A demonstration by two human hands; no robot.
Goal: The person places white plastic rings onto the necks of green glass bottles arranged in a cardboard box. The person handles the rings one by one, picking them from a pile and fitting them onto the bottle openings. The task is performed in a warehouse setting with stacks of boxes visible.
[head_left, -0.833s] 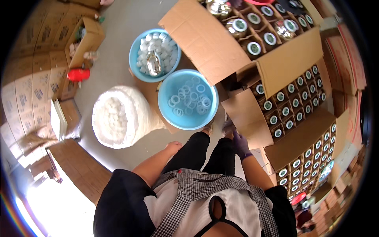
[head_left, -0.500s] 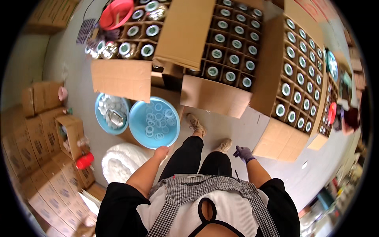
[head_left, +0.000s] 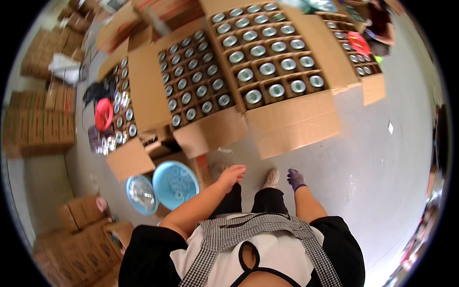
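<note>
My left hand (head_left: 232, 176), bare, hangs in front of my body over the floor, its fingers loosely bent and apart with nothing seen in them. My right hand (head_left: 296, 179) wears a purple glove and hangs beside my shoe, fingers a little spread, holding nothing that I can see. Ahead stands an open carton (head_left: 291, 117) of lidded glass jars (head_left: 276, 90) set in cardboard dividers. Another such carton (head_left: 210, 136) is left of it. Neither hand touches them. Nearest my left forearm is a light blue tub (head_left: 158, 178) holding clear rings (head_left: 179, 186).
A second blue tub (head_left: 131, 184) holds pale pieces and a shiny jar. At the left, a jar carton (head_left: 128, 161) has a red basin (head_left: 103, 114) by it. Stacked cartons (head_left: 40, 126) line the left side. Far right, a person (head_left: 380, 28) is beside another jar carton (head_left: 373, 88).
My view has swung to the right, so the cartons and tubs sit further left. My left hand has moved away from the tub's rim to in front of my legs.
</note>
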